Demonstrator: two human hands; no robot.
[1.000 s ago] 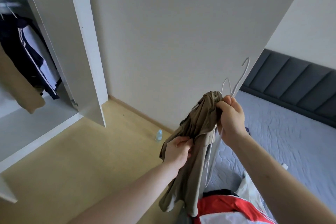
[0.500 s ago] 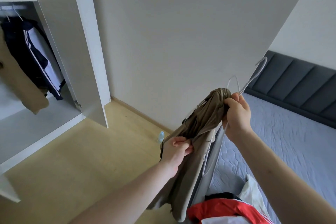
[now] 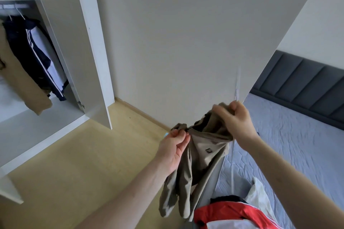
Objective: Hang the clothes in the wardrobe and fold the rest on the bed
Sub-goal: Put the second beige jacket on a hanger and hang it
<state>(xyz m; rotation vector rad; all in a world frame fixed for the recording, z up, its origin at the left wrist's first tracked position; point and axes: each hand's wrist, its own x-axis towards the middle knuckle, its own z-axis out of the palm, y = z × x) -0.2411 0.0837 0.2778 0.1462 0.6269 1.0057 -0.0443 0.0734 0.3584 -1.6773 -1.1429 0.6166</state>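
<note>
Head view: one garment in hand, held in the air between wardrobe and bed.
Garment (image 3: 195, 163): khaki, held up by both hands at its top edge; its long axis ran down and toward the near side, the loose end hanging near the red-and-white clothes (image 3: 229, 215).
Left hand (image 3: 174, 149): fingers pinched a bunched corner of the garment's top, on the left.
Right hand (image 3: 236, 120): fingers curled over the garment's other top corner, higher and farther right; it also seemed to hold the hanger (image 3: 236, 87).
Hanger: thin, white, blurred; one strand rose above the right hand and one dropped below it. Whether it was already threaded into the garment could not be told.
Key relation: the rail (image 3: 13, 6) lay far left and higher than both hands, so the garment would likely have to travel left and up; the left hand was the nearer to it.
Wardrobe (image 3: 78, 46): door open, on the left.
Bed (image 3: 297, 145): grey cover, on the right.
Counts: one garment held; one hanger in hand; two garments on the rail, a dark striped jacket (image 3: 35, 55) and a tan piece (image 3: 22, 83); one heap of clothes on the near bed.
</note>
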